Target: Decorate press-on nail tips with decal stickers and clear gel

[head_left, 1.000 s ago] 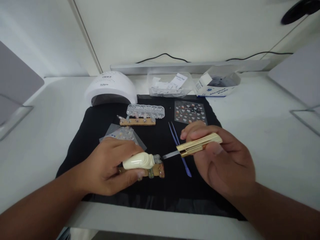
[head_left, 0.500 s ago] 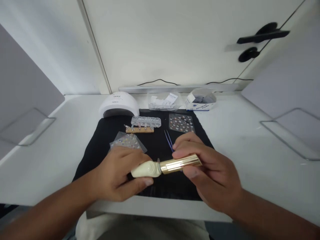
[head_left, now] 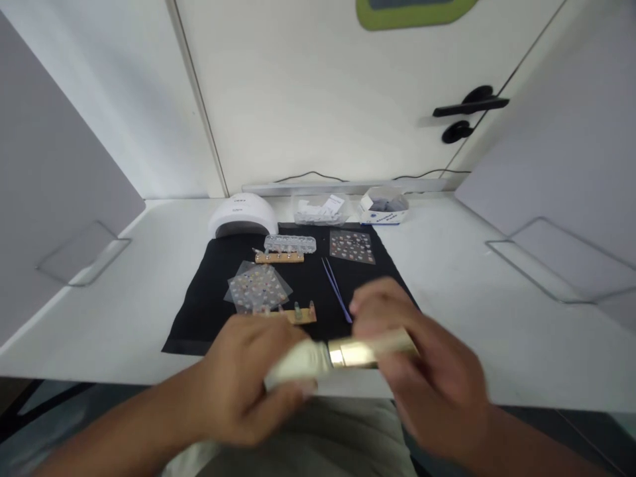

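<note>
My left hand [head_left: 241, 381] is closed around the cream-coloured body of a nail polish bottle [head_left: 304, 360], held sideways above the front edge of the table. My right hand [head_left: 437, 374], blurred by motion, grips the bottle's gold cap [head_left: 355, 352], which points to the right. Cap and body meet end to end between the two hands. Just beyond them, purple tweezers [head_left: 336, 291] lie on a black mat [head_left: 199, 298]. A wooden strip with several nail tips [head_left: 301, 316] shows partly behind my left hand.
Sticker sheets [head_left: 258, 286] lie left on the mat, another sheet [head_left: 352, 246] at its right. A second nail-tip strip [head_left: 279, 258] sits before a clear compartment case [head_left: 289, 244]. Along the back stand a white nail lamp [head_left: 243, 211], a clear container [head_left: 318, 211] and a wipes box [head_left: 382, 207].
Both hands and the bottle have come down in the view, closer to my lap. The camera view has shifted, so the front nail-tip strip and more of the tweezers now show.
</note>
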`<action>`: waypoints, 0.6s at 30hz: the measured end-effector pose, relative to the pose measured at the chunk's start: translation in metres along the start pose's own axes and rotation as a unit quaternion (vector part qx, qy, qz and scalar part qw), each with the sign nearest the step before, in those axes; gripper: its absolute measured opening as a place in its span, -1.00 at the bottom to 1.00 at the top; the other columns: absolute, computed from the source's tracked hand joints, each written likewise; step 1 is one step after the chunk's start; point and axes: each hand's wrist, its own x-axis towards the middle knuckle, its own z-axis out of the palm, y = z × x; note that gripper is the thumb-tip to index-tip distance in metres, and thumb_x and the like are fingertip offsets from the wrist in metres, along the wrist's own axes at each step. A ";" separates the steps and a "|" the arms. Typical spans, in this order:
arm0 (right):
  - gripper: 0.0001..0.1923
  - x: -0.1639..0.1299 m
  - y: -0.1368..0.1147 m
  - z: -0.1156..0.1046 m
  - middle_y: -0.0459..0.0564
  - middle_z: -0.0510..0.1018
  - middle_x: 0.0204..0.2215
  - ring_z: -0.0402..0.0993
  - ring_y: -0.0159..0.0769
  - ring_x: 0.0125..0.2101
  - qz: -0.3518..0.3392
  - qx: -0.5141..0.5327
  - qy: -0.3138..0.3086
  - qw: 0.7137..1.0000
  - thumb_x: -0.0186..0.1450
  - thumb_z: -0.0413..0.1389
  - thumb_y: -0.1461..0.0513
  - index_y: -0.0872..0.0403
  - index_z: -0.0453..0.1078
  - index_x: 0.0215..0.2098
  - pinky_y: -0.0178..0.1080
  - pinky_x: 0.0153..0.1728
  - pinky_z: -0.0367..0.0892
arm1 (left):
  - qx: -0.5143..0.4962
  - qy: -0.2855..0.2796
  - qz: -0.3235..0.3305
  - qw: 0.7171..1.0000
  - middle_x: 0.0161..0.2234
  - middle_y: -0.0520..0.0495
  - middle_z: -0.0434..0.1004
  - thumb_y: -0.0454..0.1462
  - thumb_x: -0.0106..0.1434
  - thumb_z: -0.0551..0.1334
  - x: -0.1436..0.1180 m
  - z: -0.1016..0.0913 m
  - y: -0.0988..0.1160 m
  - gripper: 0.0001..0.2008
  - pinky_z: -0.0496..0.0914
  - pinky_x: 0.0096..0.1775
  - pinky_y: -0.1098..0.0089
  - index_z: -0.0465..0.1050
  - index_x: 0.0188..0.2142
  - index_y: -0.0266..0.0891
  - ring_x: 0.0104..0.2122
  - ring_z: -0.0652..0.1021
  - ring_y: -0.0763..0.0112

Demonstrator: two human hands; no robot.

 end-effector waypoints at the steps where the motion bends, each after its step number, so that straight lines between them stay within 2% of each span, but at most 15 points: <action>1: -0.78 -0.001 -0.001 0.001 0.01 0.51 -0.42 0.46 -0.07 -0.30 -0.002 0.002 0.001 1.000 0.24 0.28 0.03 -0.05 0.52 -0.22 0.02 -0.29 0.47 | 0.000 0.015 0.013 1.000 -0.44 -0.10 0.59 -0.10 0.48 0.02 -0.001 0.002 0.001 -0.72 0.37 -0.53 0.34 0.37 -0.14 -0.23 -0.52 0.57 0.30; 5: -0.78 -0.008 -0.005 0.001 0.00 0.51 -0.42 0.47 -0.08 -0.31 -0.008 0.008 0.007 1.000 0.25 0.27 0.03 -0.05 0.51 -0.22 0.03 -0.28 0.47 | -0.009 0.022 0.002 1.000 -0.46 -0.09 0.57 -0.14 0.47 0.03 -0.002 0.008 0.006 -0.76 0.37 -0.52 0.35 0.37 -0.16 -0.22 -0.54 0.56 0.33; 8: -0.77 -0.012 -0.005 -0.002 0.00 0.51 -0.43 0.47 -0.08 -0.31 -0.010 0.009 0.011 1.000 0.25 0.27 0.02 -0.04 0.51 -0.22 0.04 -0.27 0.47 | 0.006 0.036 0.020 0.999 -0.47 -0.10 0.57 -0.12 0.47 0.01 0.000 0.009 0.009 -0.73 0.36 -0.53 0.34 0.38 -0.17 -0.23 -0.55 0.55 0.32; 18: -0.79 -0.023 0.010 -0.005 -0.05 0.48 -0.48 0.43 -0.17 -0.40 -0.024 0.020 0.013 0.999 0.33 0.20 0.04 -0.03 0.50 -0.19 0.02 -0.25 0.43 | -0.021 0.012 0.001 1.000 -0.44 -0.10 0.59 -0.15 0.48 0.02 -0.002 0.017 0.007 -0.76 0.34 -0.49 0.36 0.34 -0.18 -0.26 -0.53 0.57 0.34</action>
